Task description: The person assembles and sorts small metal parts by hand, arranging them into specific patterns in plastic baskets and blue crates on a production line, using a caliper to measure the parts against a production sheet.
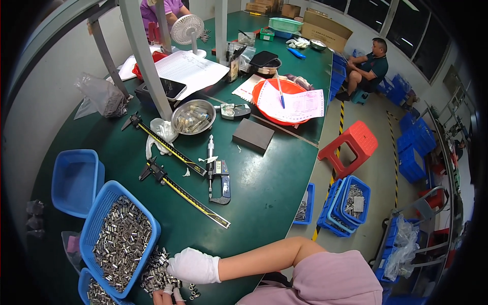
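A heap of small shiny metal sleeves (155, 272) lies on the green table at the near edge. Over its right side bends my right hand (194, 266) in a white glove; its fingers are curled down out of sight, so their grip is hidden. My left hand (165, 297) reaches up from the lower edge, white covers on some fingertips. Those fingers look slightly apart and touch the near side of the heap. Just left stands a blue perforated basket (155, 230) full of similar metal sleeves (119, 239). A few loose ring-like pieces (193, 291) lie beside my right hand.
Two digital calipers (190, 195) (170, 147) and a micrometer (219, 183) lie ahead. Around them are a grey block (253, 136), a metal bowl (194, 117) and a blue tub (76, 183). A red stool (351, 145) and blue crates (335, 218) stand right of the table; another person (371, 68) sits beyond.
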Demonstrator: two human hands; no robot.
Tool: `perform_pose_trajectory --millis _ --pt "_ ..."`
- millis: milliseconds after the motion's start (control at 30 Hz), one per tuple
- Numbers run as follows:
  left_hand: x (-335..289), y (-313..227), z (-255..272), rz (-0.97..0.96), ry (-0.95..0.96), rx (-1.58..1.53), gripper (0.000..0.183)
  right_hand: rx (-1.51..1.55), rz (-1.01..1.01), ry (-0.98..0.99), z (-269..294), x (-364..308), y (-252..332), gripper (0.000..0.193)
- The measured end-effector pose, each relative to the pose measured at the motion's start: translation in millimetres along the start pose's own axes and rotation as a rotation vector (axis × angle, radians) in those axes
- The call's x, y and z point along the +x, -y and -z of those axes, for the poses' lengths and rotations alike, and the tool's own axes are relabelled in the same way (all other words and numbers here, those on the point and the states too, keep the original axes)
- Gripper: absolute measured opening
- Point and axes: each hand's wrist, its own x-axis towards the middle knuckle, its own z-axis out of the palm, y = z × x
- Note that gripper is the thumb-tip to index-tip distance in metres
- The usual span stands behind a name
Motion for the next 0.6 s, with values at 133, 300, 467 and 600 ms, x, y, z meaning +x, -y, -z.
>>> perform_pose_trajectory --millis 133,300,467,600 --pt "4 -5 3 -0.014 0.021 0.016 0.021 -0.022 0.041 -0.016 3 0 4 0.012" --pt "4 -11 9 0.120 -0.023 -0.112 0.019 -0.016 -0.015 0.029 3 -4 9 0.012" --pt "-5 1 11 0.093 -0.154 -0.174 0.018 0.028 -0.003 0.113 17 -6 8 0.010" --pt "-12 7 9 0.047 -0.158 -0.109 0.019 0.089 -0.019 0.101 23 -6 9 0.010"
